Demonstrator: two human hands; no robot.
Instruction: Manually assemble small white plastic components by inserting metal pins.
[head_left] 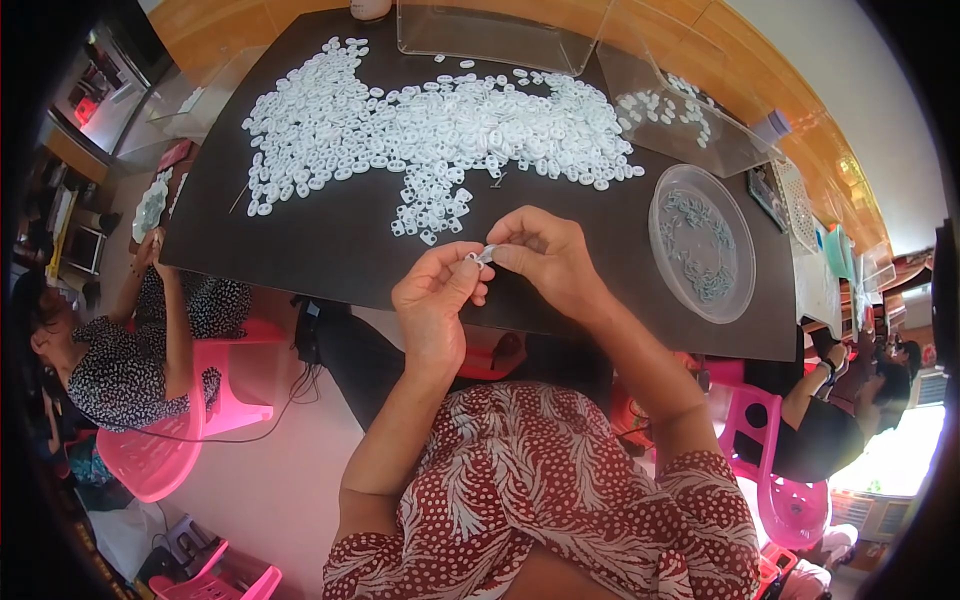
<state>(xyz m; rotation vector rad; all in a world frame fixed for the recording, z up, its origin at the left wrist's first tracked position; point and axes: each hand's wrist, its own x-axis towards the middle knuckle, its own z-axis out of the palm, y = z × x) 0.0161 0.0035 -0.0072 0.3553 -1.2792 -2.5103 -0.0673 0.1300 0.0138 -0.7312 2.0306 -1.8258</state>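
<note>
Above the near edge of the dark table, both hands meet at a small white plastic piece [486, 254]. My left hand [440, 280] pinches one end of it between thumb and fingers. From the other side my right hand [540, 250] has thumb and forefinger closed on it too; its fingertips cover part of the piece. Beyond the hands lies a wide heap of small white oval plastic pieces with holes [470, 125], with a narrow tongue of them reaching toward me. A round clear dish [655, 235] with small grey-green metal parts stands right of my right hand.
A clear plastic bin [500, 45] stands at the far edge of the dark table [570, 225]. Another clear bin [690, 135] with white pieces lies at the far right. A seated person [130, 370] works at left; another person [820, 420] sits at right near pink chairs [160, 455].
</note>
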